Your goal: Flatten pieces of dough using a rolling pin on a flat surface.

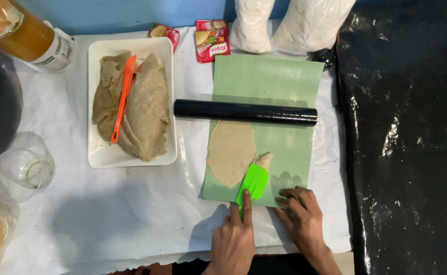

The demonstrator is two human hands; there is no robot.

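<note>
Spreading under way, roughly half done by the look of it: pale brown dough (232, 152) pressed thin over the left part of the green sheet (284, 81), reaching from just below the black roller (245, 112) down towards the near edge, with the right part of the sheet bare. Left hand (233, 242) with its grip closed around the handle of the green spatula (254, 182), forefinger laid along it, blade resting on the lower right edge of the dough where a small lump sits unflattened. Right hand (304, 216) holding nothing, fingers bent and pressed flat on the near corner of the sheet, pinning it to the white-covered table (106, 214). Roller lying across the sheet, apart from both hands, touching the top edge of the dough or just above it. Plenty of stock left, judging by the white tray (97, 102) to the left, piled with folded slabs of the same dough and an orange spatula (122, 99) resting on top. Farther back, two red packets (212, 39), two bags of white powder (312, 23), a bottle of amber liquid (27, 35); at the left edge a clear glass jar (22, 168)
</note>
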